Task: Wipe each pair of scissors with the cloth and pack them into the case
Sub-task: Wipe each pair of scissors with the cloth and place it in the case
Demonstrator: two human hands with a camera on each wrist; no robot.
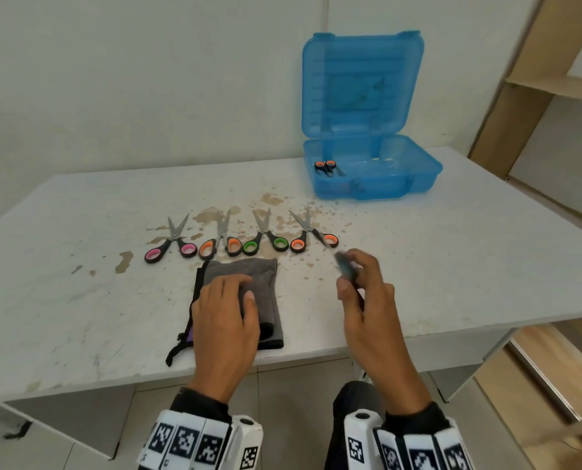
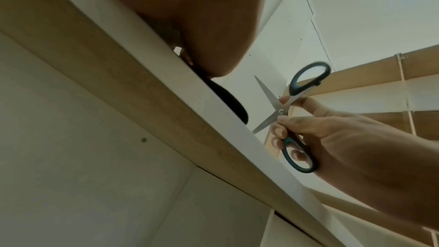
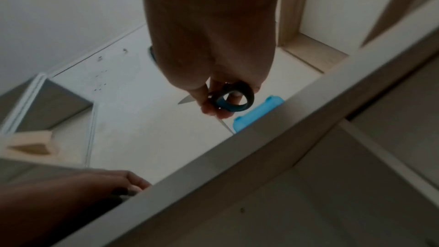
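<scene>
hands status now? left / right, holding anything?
Left hand: open, fingers flat on the grey cloth, pressing it to the table.
Right hand: holding the blue-handled scissors, blades apart, above the table.

A folded grey cloth [image 1: 245, 290] lies flat at the table's near edge, and just beyond it four pairs of scissors lie in a row, blades pointing away: a pink-handled pair [image 1: 171, 244], an orange-handled pair [image 1: 220, 240], a green-handled pair [image 1: 265, 235] and another orange-handled pair [image 1: 311, 232]. A blue-handled pair [image 2: 288, 114] is held in the air, its blades spread open. The translucent blue case [image 1: 401, 171] stands open at the far side, lid upright, with one orange-handled pair [image 1: 326, 167] inside at its left.
</scene>
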